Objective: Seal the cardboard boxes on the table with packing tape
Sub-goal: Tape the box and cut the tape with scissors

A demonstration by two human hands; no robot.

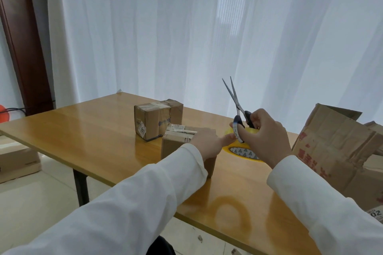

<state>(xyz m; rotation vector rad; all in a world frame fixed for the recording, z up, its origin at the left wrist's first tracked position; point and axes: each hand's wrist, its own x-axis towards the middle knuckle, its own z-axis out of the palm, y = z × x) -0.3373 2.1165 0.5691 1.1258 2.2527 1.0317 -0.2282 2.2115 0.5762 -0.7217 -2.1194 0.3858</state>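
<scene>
My right hand (267,138) grips black-handled scissors (238,105), blades slightly parted and pointing up. Under that hand lies a yellow roll of packing tape (242,152) on the wooden table (93,136). My left hand (207,145) rests on top of a small cardboard box (172,147), its thumb reaching toward the tape roll; whether it pinches the tape end I cannot tell. A second small box (155,119) with tape strips and a label stands just behind, further from me.
A large worn cardboard box (331,151) with red print stands open at the right end of the table. Another carton (16,161) sits on the floor at left. White curtains hang behind the table. A dark door frame (22,47) is at far left.
</scene>
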